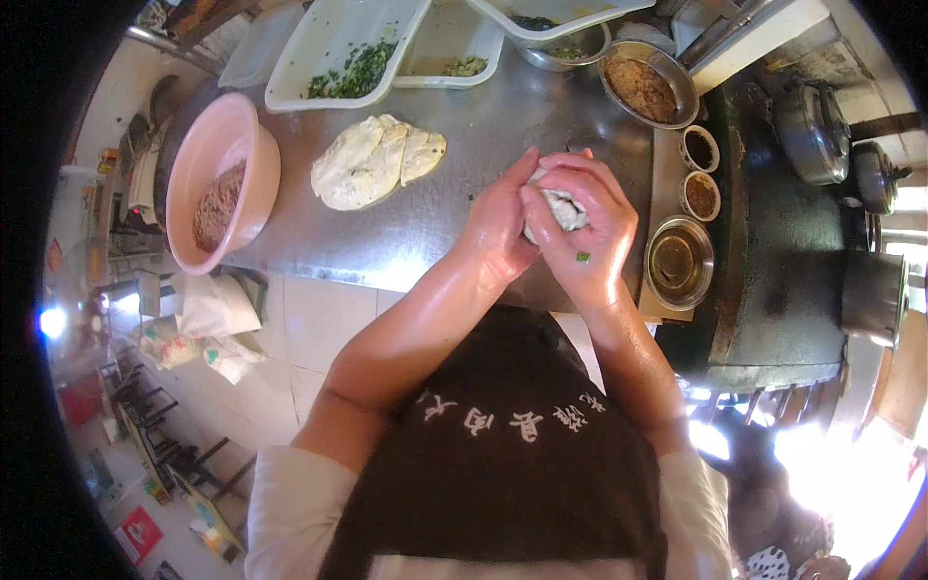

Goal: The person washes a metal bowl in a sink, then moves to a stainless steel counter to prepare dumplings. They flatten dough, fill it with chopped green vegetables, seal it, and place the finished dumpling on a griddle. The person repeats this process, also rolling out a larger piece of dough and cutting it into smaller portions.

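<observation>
Both hands are cupped together over the right part of the steel worktop (348, 254). Between them sits a ball of white dough (565, 210), mostly hidden by fingers and palms. My left hand (500, 210) wraps it from the left side, and my right hand (591, 203) closes over its top and right side. A small piece of green leaf clings to the right hand near the thumb. Both hands and forearms look shiny. Left of the hands, a flattened, folded piece of dough (373, 161) lies on the steel.
A pink plastic basin (267, 167) of minced filling stands at the left. White trays (319, 101) with chopped greens line the back. At the right are a metal bowl of brown crumbly filling (641, 87), two small spice bowls (699, 196) and a bowl of oil (679, 262).
</observation>
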### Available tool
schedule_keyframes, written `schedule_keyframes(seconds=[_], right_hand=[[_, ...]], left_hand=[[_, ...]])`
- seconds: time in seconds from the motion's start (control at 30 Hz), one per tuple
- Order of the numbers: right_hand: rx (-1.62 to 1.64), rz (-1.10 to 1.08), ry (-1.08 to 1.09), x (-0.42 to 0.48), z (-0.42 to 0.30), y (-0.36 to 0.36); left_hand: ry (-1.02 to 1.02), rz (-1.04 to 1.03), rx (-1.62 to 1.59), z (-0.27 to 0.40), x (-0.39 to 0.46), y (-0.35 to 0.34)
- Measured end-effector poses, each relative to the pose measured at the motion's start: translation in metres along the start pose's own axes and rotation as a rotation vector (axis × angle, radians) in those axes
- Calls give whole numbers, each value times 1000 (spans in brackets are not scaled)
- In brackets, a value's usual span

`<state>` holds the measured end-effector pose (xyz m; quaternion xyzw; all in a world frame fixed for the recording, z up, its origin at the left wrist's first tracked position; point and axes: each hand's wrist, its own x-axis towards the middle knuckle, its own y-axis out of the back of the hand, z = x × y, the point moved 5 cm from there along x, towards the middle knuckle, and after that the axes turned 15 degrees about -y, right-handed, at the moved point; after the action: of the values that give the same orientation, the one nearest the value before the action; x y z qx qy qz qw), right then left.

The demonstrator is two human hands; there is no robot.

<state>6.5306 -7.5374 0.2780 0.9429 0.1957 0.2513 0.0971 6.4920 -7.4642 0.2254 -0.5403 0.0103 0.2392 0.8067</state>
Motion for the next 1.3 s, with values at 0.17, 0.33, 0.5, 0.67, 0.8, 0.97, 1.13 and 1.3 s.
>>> schedule_keyframes(seconds=[0.17, 0.33, 0.5, 0.67, 0.8, 0.97, 1.13, 1.3], right_hand=[[178, 54, -44, 3, -4, 2], [253, -68, -342, 3, -4, -8], [-40, -80, 52, 3, -16, -21], [32, -71, -32, 2, -15, -23], [139, -149, -6, 9, -25, -18], [139, -400, -242, -3, -6, -20], [337, -427, -293, -14, 18, -38], [263, -313, -183, -7, 4, -39]], left_hand=[[-180, 69, 187, 9, -11, -1], [-74, 71, -62, 10, -11, 6], [-146, 104, -26, 14, -10, 12], [-156, 147, 90, 22, -19, 8], [-177, 59, -49, 23, -12, 16], [-144, -44, -109, 34, -18, 14], [-369, -66, 68, 39, -22, 15], [-364, -51, 150, 42, -16, 22]])
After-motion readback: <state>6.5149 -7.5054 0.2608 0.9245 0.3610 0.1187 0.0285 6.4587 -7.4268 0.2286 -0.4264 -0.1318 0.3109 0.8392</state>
